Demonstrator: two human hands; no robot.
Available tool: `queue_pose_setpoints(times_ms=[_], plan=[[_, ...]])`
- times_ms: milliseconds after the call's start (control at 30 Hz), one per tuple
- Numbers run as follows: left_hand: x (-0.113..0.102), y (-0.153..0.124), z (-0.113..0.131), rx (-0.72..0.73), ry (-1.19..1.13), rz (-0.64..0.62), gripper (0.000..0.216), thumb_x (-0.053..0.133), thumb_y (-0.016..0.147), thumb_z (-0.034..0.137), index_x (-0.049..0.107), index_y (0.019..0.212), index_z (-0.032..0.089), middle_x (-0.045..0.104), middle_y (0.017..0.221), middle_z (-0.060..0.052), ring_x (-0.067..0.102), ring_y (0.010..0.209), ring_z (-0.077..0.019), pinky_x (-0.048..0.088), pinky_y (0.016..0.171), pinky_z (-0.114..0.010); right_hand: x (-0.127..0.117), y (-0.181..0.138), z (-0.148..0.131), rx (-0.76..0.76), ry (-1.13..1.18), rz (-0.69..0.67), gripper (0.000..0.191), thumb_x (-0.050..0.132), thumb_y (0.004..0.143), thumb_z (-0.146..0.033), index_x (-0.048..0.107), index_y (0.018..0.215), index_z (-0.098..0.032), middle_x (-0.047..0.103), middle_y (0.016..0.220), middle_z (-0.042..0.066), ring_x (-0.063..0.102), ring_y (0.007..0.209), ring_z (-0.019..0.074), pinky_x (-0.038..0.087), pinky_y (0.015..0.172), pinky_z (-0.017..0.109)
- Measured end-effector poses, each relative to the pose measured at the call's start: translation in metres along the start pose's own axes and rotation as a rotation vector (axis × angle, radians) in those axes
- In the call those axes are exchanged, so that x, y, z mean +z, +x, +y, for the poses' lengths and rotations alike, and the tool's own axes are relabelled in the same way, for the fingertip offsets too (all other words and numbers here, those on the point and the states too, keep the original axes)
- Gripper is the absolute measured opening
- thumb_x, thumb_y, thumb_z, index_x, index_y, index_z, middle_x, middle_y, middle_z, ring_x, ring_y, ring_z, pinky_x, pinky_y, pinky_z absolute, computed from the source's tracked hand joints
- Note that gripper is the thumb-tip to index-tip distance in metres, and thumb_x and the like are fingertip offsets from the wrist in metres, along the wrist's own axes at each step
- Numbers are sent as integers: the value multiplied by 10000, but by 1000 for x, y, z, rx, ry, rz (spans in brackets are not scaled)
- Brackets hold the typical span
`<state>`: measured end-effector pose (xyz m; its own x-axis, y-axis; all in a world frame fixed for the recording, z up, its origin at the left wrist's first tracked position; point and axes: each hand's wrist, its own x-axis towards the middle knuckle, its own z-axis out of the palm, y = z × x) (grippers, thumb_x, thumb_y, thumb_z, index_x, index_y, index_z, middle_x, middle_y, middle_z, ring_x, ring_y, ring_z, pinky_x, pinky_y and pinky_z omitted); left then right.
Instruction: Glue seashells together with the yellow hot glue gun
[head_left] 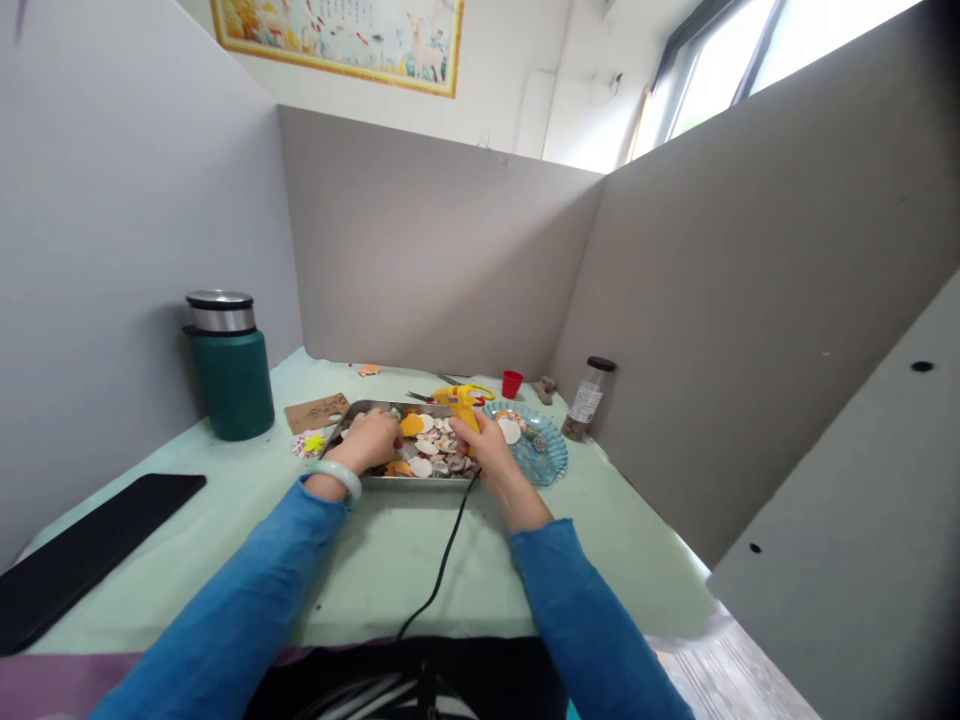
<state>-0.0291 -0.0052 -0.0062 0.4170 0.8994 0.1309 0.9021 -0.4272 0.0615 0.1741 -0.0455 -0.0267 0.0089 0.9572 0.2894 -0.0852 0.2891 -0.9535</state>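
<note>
My right hand [489, 446] is wrapped round the handle of a yellow hot glue gun [459, 400], its nozzle pointing left over the tray. A black cord [448, 550] runs from the gun down to the table's front edge. My left hand [375, 440], with a pale bangle at the wrist, reaches into the left part of a metal tray [420, 484]. Its fingers are bent downward, and what they pinch, if anything, is hidden. Shells and flat white and orange pieces [421, 467] fill the tray. Scissors [480, 393] with yellow handles lie behind the gun.
A blue scalloped plate [551, 462] holds small pieces right of the tray. Beyond stand a red cup [511, 384] and a black-lidded jar [589, 400]. At left are a green bottle [231, 385], brown cardboard [315, 412] and a black mat [97, 550]. Grey partitions [442, 250] enclose the table.
</note>
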Motion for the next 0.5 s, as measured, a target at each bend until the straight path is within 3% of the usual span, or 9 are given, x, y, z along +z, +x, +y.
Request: queue_pose_setpoints(times_ms=[200, 400, 500], plan=[[-3, -3, 13, -74, 111, -65, 276, 563, 722, 78, 768, 863, 198, 643, 1183, -186, 508, 1182, -361, 377, 953, -490, 2, -1, 2, -5, -9, -29, 358, 753, 692, -483, 538, 756, -205, 429, 548, -69, 373, 484, 97, 321, 460, 236], [4, -10, 10, -23, 92, 4, 268, 504, 751, 62, 733, 835, 175, 638, 1151, -179, 514, 1151, -321, 379, 940, -449, 4, -2, 1, 3, -1, -30, 359, 745, 692, -499, 548, 765, -207, 439, 534, -69, 377, 473, 100, 334, 465, 244], [7, -13, 4, 3, 44, 100, 241, 504, 768, 89, 718, 832, 181, 655, 1089, -159, 546, 1102, -315, 398, 907, -431, 4, -1, 4, -14, 37, -19, 334, 743, 709, -469, 538, 763, -211, 441, 546, -71, 374, 473, 95, 331, 466, 241]])
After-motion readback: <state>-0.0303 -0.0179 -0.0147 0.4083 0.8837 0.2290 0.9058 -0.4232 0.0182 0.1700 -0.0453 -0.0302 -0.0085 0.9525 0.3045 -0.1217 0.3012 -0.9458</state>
